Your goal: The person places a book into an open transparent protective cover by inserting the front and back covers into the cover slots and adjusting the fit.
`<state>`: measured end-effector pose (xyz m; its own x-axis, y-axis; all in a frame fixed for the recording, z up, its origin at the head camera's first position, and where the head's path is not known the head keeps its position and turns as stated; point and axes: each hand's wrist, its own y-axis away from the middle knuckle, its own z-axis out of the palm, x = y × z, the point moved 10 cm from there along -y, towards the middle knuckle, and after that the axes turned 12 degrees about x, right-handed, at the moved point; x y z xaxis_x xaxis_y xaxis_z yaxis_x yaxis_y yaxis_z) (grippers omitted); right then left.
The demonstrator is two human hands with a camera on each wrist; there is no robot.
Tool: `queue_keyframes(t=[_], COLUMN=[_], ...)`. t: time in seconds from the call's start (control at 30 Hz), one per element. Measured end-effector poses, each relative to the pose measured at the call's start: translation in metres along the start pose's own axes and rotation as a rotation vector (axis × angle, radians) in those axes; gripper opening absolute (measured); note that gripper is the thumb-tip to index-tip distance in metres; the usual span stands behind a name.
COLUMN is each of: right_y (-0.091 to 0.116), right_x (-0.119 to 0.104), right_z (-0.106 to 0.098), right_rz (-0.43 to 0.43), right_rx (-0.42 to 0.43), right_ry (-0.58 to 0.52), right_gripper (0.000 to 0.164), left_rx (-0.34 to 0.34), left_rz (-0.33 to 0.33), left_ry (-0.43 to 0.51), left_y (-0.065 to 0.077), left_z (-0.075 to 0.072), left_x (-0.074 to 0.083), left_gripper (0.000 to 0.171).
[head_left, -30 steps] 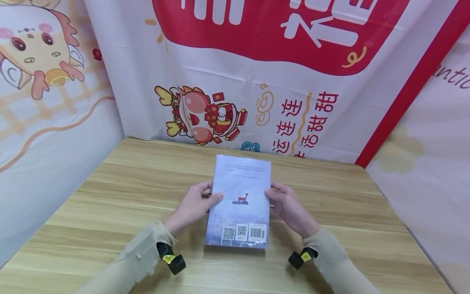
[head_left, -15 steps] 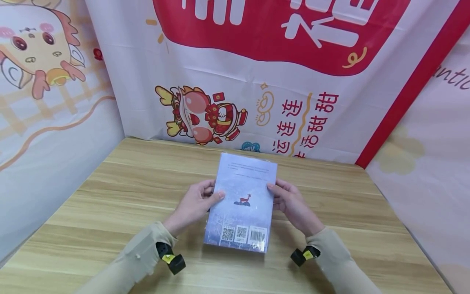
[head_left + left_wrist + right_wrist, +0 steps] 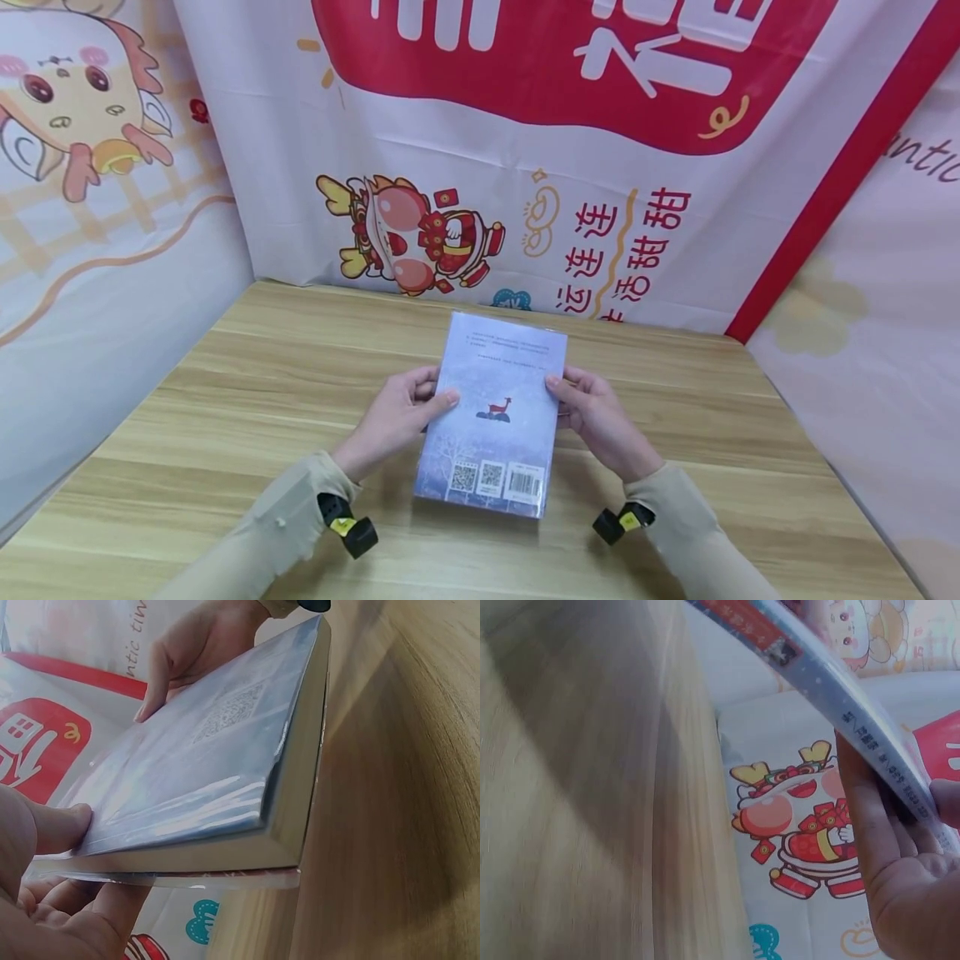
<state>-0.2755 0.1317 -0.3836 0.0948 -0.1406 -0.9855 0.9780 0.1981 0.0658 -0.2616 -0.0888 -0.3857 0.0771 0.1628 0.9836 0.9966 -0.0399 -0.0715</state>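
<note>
A pale blue book (image 3: 487, 450) in a clear plastic cover is held above the table, its back cover towards me. It bears a small red deer, two QR codes and a barcode. My left hand (image 3: 393, 417) grips its left edge, thumb on the cover and fingers underneath. On the opposite edge my right hand (image 3: 600, 412) holds it the same way. In the left wrist view the cream page edges of the book (image 3: 296, 765) face the camera, closed together. The right wrist view shows the printed spine of the book (image 3: 870, 735), with the right hand's fingers behind it.
The wood-grain table (image 3: 225, 400) stretches out around both hands. Behind it hangs a white and red printed cloth (image 3: 450, 125) with a cartoon dragon, and more printed cloth closes off the left and right sides. Black straps with small devices (image 3: 352, 529) sit on both wrists.
Over the last second the book has turned slightly clockwise and its top has shifted to the right. The right hand has moved a little to the right with it; the left hand has hardly moved.
</note>
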Motion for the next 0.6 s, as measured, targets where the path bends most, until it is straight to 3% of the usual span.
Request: queue_keyframes(t=[0.6], right_y=[0.0076], right_x=[-0.0046], right_z=[0.0065], right_rz=[0.016], right_rx=[-0.001], right_ry=[-0.037], right_gripper=[0.047], left_rx=[0.027], left_rz=[-0.024], left_ry=[0.006], left_y=[-0.0017], left_z=[-0.0049], left_x=[-0.0002], left_gripper=[0.041])
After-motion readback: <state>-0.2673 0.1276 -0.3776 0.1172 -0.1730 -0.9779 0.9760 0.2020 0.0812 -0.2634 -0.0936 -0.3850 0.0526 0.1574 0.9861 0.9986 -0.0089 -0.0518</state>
